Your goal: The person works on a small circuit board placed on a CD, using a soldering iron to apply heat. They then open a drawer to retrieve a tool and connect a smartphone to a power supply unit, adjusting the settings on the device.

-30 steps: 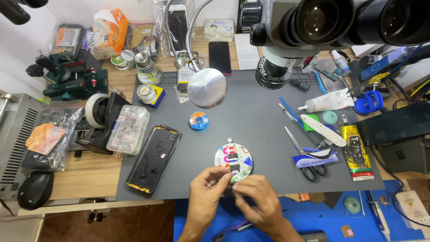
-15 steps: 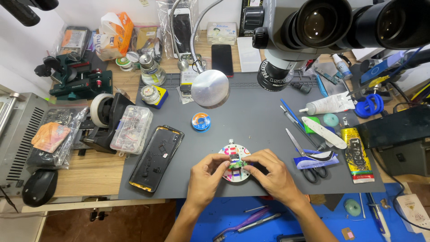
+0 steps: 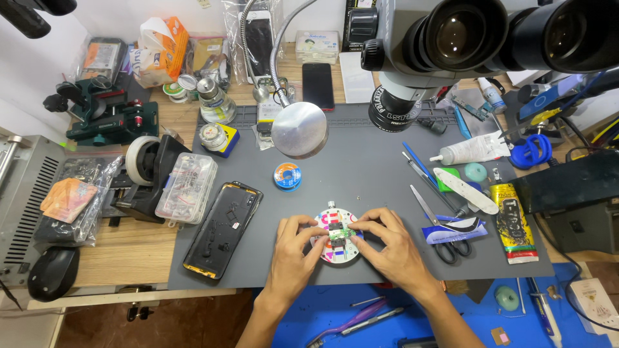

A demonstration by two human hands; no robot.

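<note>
Small green circuit board [image 3: 339,234] seated on round fixture [image 3: 335,243]; left hand [image 3: 293,258] and right hand [image 3: 389,248] pinch its edges. Clamping appears unfinished.

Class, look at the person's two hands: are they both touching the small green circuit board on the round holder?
Touching. The head view shows fingertips of the left hand and right hand pinching the small green circuit board from both sides on the round holder.

I have both forearms entering from six o'clock, my left hand [image 3: 293,254] and right hand [image 3: 390,248] side by side, fingertips pinched inward toward each other.
</note>
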